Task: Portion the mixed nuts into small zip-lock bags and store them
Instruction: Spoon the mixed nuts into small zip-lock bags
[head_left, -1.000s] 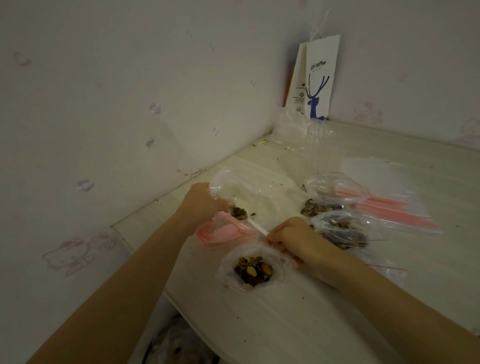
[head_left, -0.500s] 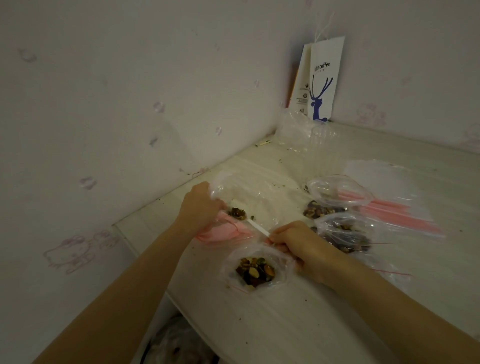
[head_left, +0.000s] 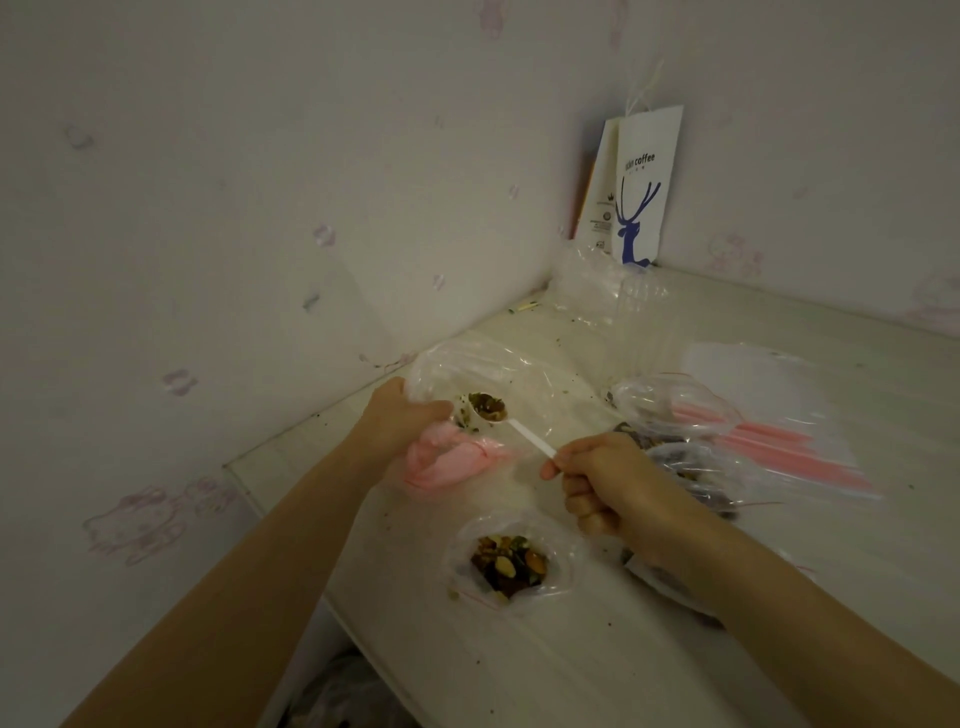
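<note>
Head camera shows the right hand (head_left: 608, 483) pinching a white spoon (head_left: 524, 434) by its handle end, fingers (head_left: 574, 491) curled tight. The spoon's long axis runs toward the counter's (head_left: 571, 665) far left edge, and its bowl is heaped with nuts (head_left: 487, 406) at the mouth of the big bag (head_left: 519, 369). The left hand (head_left: 395, 421) grips that mouth open. The small bag (head_left: 563, 538), part-filled and gaping, lies toward the near edge, just beside the right hand. The counter is pale and crumb-strewn. A paper bag (head_left: 644, 192) stands in the far corner against patterned walls (head_left: 260, 208).
</note>
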